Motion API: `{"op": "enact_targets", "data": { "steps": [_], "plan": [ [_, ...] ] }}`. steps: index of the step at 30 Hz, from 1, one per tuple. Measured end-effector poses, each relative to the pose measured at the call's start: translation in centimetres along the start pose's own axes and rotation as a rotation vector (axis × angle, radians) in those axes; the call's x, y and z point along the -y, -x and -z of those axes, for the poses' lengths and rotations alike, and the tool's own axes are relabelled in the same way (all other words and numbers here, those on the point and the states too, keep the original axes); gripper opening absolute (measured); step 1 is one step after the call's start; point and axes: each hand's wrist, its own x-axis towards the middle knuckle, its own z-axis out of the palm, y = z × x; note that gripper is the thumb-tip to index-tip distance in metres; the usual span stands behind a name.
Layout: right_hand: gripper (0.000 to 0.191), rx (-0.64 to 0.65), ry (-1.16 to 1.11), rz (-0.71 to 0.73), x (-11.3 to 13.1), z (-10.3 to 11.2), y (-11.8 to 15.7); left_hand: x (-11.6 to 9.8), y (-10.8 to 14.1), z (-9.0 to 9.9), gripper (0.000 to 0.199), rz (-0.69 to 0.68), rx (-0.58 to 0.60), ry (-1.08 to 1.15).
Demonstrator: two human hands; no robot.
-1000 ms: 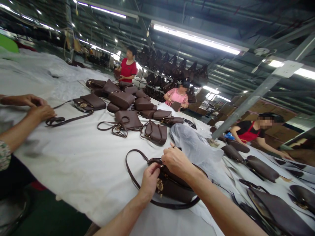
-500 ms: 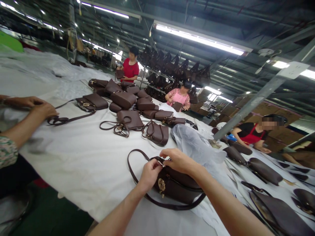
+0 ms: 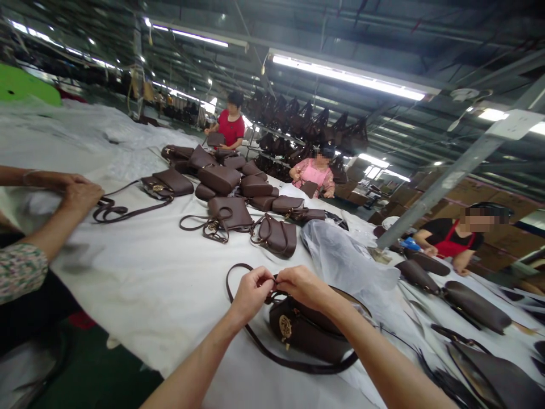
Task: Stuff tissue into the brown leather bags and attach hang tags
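A dark brown handbag (image 3: 309,335) lies on the white-covered table right in front of me, with a round gold charm (image 3: 285,327) hanging on its side. Its long shoulder strap (image 3: 317,369) loops around the bag's left end and front. Just above that left end, my left hand (image 3: 252,292) pinches a part of the strap between thumb and fingers. My right hand (image 3: 304,286) meets it there, also pinching the strap, fingertips almost touching the left ones. The exact spot between the fingertips is small and partly hidden by them.
Several finished brown bags (image 3: 230,213) are heaped beyond my hands. Clear plastic sheeting (image 3: 344,253) lies behind the bag. More bag pieces (image 3: 474,307) spread at right. A co-worker's hands (image 3: 80,196) are at left; other people work across the table. A slanted metal post (image 3: 443,187) rises at right.
Both hands have lifted slightly from the bag's top edge and come together at the strap. The right hand's raised fingers have closed, and more of the bag's opening shows.
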Motion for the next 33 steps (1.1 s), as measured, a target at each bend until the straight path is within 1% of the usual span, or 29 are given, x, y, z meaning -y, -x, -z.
{"op": "enact_targets", "data": {
  "steps": [4, 8, 10, 13, 16, 20, 24, 27, 29, 31, 33],
  "plan": [
    [0.022, 0.002, 0.032, -0.035, -0.4, 0.2, 0.1, 0.4, 0.0, -0.7, 0.014, 0.133, -0.008, 0.214],
    [0.024, 0.015, 0.052, -0.047, -0.3, 0.3, 0.0, 0.9, 0.1, -1.5, 0.021, 0.132, -0.039, 0.334],
    [0.024, 0.027, 0.064, -0.055, -0.2, 0.3, -0.1, 1.2, 0.2, -1.8, 0.024, 0.119, -0.052, 0.351],
    [0.023, 0.041, 0.086, -0.072, -0.3, 0.4, -0.2, 1.3, 0.1, -2.0, 0.027, 0.149, -0.067, 0.383],
    [0.023, 0.045, 0.101, -0.076, -0.5, 0.4, -0.2, 1.5, -0.1, -2.0, 0.028, 0.172, -0.087, 0.397],
    [0.025, 0.052, 0.121, -0.065, -0.5, 0.5, 0.0, 1.8, -0.1, -1.8, 0.028, 0.164, -0.101, 0.372],
    [0.026, 0.063, 0.152, -0.061, -0.5, 0.6, 0.1, 2.1, 0.1, -1.4, 0.028, 0.175, -0.072, 0.355],
    [0.027, 0.072, 0.185, -0.077, -0.7, 0.7, 0.1, 2.3, 0.3, -1.1, 0.029, 0.184, -0.040, 0.384],
    [0.028, 0.077, 0.207, -0.092, -0.8, 0.7, 0.1, 2.3, 0.5, -1.0, 0.027, 0.158, -0.005, 0.456],
    [0.029, 0.095, 0.228, -0.099, -0.8, 0.9, 0.2, 2.2, 0.6, -1.0, 0.025, 0.140, 0.052, 0.578],
    [0.031, 0.140, 0.248, -0.095, -0.9, 1.1, 0.1, 2.1, 0.8, -1.1, 0.024, 0.161, 0.126, 0.719]
  ]
}}
